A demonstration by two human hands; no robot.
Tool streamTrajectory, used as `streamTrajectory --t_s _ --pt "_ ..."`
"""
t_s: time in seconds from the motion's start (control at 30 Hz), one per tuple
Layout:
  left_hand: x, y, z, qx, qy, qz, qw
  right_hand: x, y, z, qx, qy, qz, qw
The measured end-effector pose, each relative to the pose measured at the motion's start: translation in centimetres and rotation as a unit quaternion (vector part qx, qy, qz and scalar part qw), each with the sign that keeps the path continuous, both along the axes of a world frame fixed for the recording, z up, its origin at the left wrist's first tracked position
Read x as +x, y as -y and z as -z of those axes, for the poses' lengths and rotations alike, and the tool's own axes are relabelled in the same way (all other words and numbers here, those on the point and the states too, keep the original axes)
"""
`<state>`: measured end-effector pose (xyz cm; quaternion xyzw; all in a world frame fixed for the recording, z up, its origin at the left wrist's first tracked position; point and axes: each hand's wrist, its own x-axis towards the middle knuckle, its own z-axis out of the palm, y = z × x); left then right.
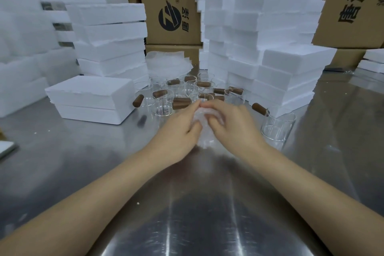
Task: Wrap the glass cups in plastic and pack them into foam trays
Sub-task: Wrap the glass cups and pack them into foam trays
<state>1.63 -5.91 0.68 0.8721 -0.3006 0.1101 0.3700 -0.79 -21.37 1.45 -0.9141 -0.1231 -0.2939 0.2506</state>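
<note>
The steel table (197,203) is reflecting the light in long streaks and carrying everything here. At its left, a pair of stacked foam trays (91,97) is lying flat, with a taller stack of foam (110,41) rising behind it. On the right, more foam stacks (270,64) are standing in close columns. Between them a cluster of glass cups (182,93) with brown handles is sitting upright, and behind it a pile of plastic sheets (166,62) is resting. A lone cup (277,129) is standing apart at the right. A plastic-wrapped bundle (204,131) is touching the table nearer in. Foam crumbs (137,203) are lying scattered on the bare metal.
</note>
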Motion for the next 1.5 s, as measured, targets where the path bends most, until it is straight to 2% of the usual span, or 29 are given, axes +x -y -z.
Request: streamTrajectory --t_s 0.03,0.1,0.2,0.27,0.33,0.4,0.57,0.6,0.7,0.83,1.0,1.1,1.2,1.33,1.5 --pt "0.0 -0.1 0.0 -0.011 0.0 0.004 1.0 0.0 0.1 0.1 0.006 0.001 -0.02 1.0" --pt "0.3 -0.4 0.0 -0.114 -0.048 0.003 0.992 0.1 0.1 -0.1 0.14 -0.035 -0.101 0.984" --pt "0.9 -0.7 -0.2 -0.28 -0.158 -0.044 0.946 0.4 -0.4 -0.6 0.386 -0.093 -0.186 0.899" --pt "1.5 -0.8 -0.2 -0.324 -0.169 -0.099 0.925 0.5 -0.8 -0.2 0.437 -0.123 -0.187 0.871" --pt "1.5 -0.6 -0.1 -0.346 -0.157 -0.127 0.916 0.2 -1.6 0.9 0.378 -0.162 -0.2 0.89" --pt "1.1 -0.1 0.2 -0.329 -0.128 -0.111 0.929 -0.1 -2.3 1.7 0.316 -0.175 -0.223 0.905" --pt "-0.4 1.0 0.4 -0.204 -0.082 -0.043 0.975 -0.1 -1.4 0.6 0.4 -0.139 -0.191 0.886" --pt "-0.5 1.1 0.5 -0.175 -0.077 -0.03 0.981 -0.1 -1.0 0.4 0.391 -0.131 -0.183 0.892" --pt "-0.9 0.9 0.2 -0.134 -0.078 -0.02 0.988 0.0 -0.4 0.6 0.271 -0.098 -0.153 0.945" --pt "-1.2 0.2 -0.5 -0.15 -0.049 -0.052 0.986 0.3 -0.5 0.6 0.202 -0.057 -0.123 0.97" --pt "-1.8 0.4 -0.5 -0.045 0.029 -0.031 0.998 0.6 -0.5 0.6 0.085 -0.04 -0.053 0.994" --pt "-1.7 0.4 -0.3 -0.047 0.053 -0.015 0.997 0.6 -0.5 0.4 0.072 -0.007 -0.034 0.997" --pt "-1.2 0.2 -0.5 -0.071 0.069 -0.008 0.995 0.2 -0.5 0.3 0.086 0.002 -0.072 0.994" --pt "-0.7 0.0 -0.6 -0.166 0.003 -0.054 0.985 0.1 -0.6 0.6 0.12 -0.033 -0.115 0.985" --pt "-0.7 0.2 -0.6 -0.192 0.036 -0.11 0.975 0.0 -0.8 0.8 0.111 0.008 -0.104 0.988"
